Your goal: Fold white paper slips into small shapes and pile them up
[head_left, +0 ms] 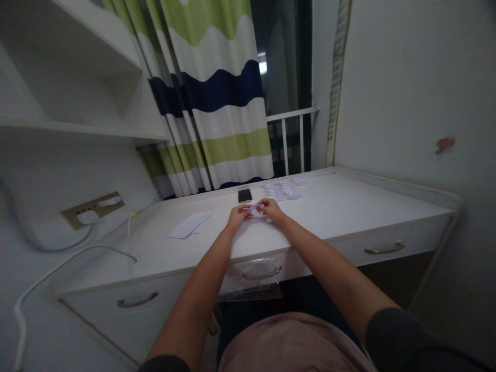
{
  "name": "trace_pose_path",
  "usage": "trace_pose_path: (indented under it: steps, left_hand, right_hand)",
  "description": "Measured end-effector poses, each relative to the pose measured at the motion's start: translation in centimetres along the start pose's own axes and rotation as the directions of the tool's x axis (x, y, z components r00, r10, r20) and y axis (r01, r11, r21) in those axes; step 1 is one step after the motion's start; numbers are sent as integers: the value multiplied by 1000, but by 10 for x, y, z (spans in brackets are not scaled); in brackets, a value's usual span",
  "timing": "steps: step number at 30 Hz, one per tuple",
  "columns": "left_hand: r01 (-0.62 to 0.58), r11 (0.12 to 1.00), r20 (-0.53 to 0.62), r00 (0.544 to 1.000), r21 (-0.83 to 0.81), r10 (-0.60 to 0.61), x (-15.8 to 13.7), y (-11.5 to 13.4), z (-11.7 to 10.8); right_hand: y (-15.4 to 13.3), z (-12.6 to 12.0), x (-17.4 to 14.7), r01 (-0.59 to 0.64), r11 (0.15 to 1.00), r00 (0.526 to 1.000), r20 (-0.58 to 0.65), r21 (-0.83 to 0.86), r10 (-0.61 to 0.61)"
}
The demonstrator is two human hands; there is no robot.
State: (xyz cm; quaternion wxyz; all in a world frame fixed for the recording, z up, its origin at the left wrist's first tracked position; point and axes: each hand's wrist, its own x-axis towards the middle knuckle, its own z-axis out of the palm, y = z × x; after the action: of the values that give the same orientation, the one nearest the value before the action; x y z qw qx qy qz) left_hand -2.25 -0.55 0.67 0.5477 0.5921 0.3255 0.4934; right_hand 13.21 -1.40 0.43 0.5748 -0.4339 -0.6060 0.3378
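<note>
Between my two hands is a small piece of folded white paper [254,209], just above the white desk. My left hand [238,216] pinches its left side, and my right hand [270,207] grips the right side with bent fingers. Fingers cover part of the paper, so its exact shape is hard to see. Right behind my hands lies a black phone [245,196]. Flat sheets of white paper [190,225] rest to the left of my left hand. Beyond my right hand sits a group of several small folded white paper pieces [283,189].
The white desk [329,212] has drawers with metal handles along its front. A curtain [225,103] hangs at the back edge. On the left wall is a socket panel [93,209] with plugs, and a white cable [77,257] runs onto the desk's left end.
</note>
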Motion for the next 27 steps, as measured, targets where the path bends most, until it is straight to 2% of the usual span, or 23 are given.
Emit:
trace_pose_path:
  steps: [7, 17, 22, 27]
  left_hand:
    - [6, 1000, -33, 999, -25, -7, 1, 1, -1]
    - [-37, 999, -88, 995, -24, 34, 0, 2, -1]
    - [-46, 999, -139, 989, -29, 41, 2, 3, -2]
    - [-34, 999, -135, 990, -36, 29, 2, 2, -2]
  right_hand:
    - [-3, 1, -3, 30, 999, 999, 41, 40, -31]
    - [-2, 1, -1, -4, 988, 998, 67, 152, -6]
    - [-4, 2, -1, -85, 965, 994, 83, 248, 66]
    - [-5, 2, -2, -155, 935, 987, 92, 319, 132]
